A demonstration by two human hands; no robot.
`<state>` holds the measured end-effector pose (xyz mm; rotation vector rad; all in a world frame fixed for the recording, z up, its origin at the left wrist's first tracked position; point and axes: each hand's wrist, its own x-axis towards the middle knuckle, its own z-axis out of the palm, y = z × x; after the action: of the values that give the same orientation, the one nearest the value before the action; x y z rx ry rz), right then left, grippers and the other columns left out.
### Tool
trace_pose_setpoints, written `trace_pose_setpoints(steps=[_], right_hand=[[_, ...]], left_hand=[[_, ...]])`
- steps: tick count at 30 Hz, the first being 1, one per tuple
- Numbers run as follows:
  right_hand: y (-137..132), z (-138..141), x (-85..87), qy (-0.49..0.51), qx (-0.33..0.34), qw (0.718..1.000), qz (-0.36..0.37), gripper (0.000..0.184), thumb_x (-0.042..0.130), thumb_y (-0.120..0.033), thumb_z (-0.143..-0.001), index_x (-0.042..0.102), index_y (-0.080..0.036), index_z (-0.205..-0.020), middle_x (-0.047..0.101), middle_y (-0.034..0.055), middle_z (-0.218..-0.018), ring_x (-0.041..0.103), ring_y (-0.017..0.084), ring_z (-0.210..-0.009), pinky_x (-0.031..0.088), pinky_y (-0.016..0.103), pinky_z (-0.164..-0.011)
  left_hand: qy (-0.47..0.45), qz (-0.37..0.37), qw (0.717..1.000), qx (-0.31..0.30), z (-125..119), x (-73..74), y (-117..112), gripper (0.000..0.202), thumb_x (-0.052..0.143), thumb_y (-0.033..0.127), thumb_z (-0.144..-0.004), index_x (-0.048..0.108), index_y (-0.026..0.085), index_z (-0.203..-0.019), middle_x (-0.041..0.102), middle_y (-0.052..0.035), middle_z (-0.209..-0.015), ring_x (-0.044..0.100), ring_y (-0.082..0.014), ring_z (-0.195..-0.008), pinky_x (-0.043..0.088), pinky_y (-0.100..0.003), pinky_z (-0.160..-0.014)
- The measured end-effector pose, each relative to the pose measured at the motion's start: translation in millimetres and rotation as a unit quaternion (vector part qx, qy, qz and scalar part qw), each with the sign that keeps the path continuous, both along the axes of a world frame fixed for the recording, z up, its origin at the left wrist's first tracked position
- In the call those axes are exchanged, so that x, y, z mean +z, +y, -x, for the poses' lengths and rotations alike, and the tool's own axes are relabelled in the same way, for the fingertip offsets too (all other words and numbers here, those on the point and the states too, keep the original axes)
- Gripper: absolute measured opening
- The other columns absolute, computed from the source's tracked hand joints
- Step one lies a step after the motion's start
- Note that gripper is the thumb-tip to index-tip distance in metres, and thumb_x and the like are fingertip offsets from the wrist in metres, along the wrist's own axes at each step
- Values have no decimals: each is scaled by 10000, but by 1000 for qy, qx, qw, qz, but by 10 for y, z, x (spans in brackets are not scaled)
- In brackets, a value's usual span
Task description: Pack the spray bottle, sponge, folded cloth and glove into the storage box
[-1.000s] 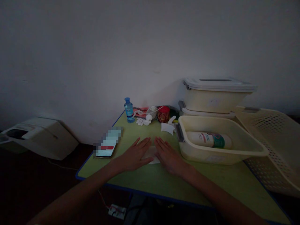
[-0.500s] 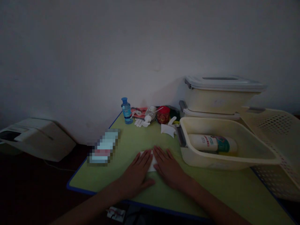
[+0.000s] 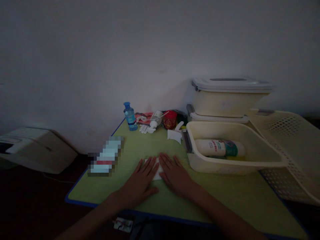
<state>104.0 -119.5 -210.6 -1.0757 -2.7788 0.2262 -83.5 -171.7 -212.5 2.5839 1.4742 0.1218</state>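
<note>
On my feed it's just one small white sheet (image 3: 157, 174), kinda thin looking, and I honestly can't tell if it's paper or cloth. It's lying flat on the green table (image 3: 147, 143), mostly covered by the left hand (image 3: 142, 180) and the right hand (image 3: 177, 176). I've got a plain pale strip showing between them, plus a bit peeking out at the left hand's far edge.

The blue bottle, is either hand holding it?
No, the blue bottle stands apart while the left hand and right hand lie over a white sheet.
</note>
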Motion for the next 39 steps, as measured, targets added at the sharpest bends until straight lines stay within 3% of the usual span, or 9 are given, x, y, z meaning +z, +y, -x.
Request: trace_pose_setpoints(steps=[4,7,11,17,22,25,28,32,39], right_hand=[[-8,-6,-5,8,2,1000,-11,504,276,-332,-913,327,-90,-1352,300,138,-1419,243,220,-1328,213,491,-1070],[-4,2,-9,4,1,1000,-6,508,280,-329,-913,323,-79,-1353,291,141,-1422,245,224,-1327,214,496,-1069],[1,10,3,3,0,1000,-3,506,315,-313,-902,324,-81,-1352,300,148,-1417,243,228,-1328,210,501,-1069],[-7,3,34,8,-2,1000,10,499,312,-316,-902,328,-105,-1353,308,136,-1418,251,216,-1326,199,488,-1073],[12,-10,29,32,-14,999,38,540,398,-308,-866,322,-85,-1351,308,155,-1419,245,228,-1327,195,467,-1076],[51,-21,-7,86,-34,993,69,628,502,-324,-807,312,-73,-1351,258,178,-1436,229,242,-1331,225,437,-1070],[98,-25,-44,176,-67,976,109,770,622,-295,-702,274,-108,-1364,280,181,-1424,289,255,-1302,287,427,-1038],[136,-31,-11,285,-84,935,195,906,682,-204,-604,211,-155,-1376,513,139,-1213,529,245,-1063,436,405,-889],[198,-69,71,362,-64,858,360,823,620,-97,-598,232,-169,-1320,614,16,-860,604,171,-764,497,284,-640]], left_hand=[[-95,54,994,16,124,55,47,440,270,366,-929,317,277,-1358,111,-30,-1496,81,-219,-1371,146,-458,-1099],[-178,102,976,65,216,47,131,371,329,289,-914,497,245,-1241,178,-46,-1485,198,-203,-1351,237,-398,-1083],[-234,97,962,103,277,28,258,545,573,247,-766,423,222,-1289,372,-101,-1383,348,-228,-1272,305,-419,-1039],[-166,146,959,175,196,241,431,829,726,248,-556,357,163,-1293,531,-124,-1187,530,-267,-1033,418,-408,-885],[-80,183,965,169,99,400,529,582,726,243,-509,530,102,-1040,575,-119,-1059,539,-287,-989,421,-373,-847],[-99,174,966,162,72,441,500,525,719,219,-490,526,125,-970,572,-89,-1021,530,-268,-983,429,-332,-810],[-148,198,955,166,51,463,428,462,677,183,-518,479,153,-935,570,-32,-913,552,-215,-868,435,-270,-670],[-201,183,947,168,30,442,356,436,658,141,-508,420,177,-872,531,12,-836,530,-173,-782,387,-226,-583],[-333,214,900,186,96,325,352,491,647,120,-506,355,192,-894,444,60,-757,474,-105,-664,357,-178,-503]])
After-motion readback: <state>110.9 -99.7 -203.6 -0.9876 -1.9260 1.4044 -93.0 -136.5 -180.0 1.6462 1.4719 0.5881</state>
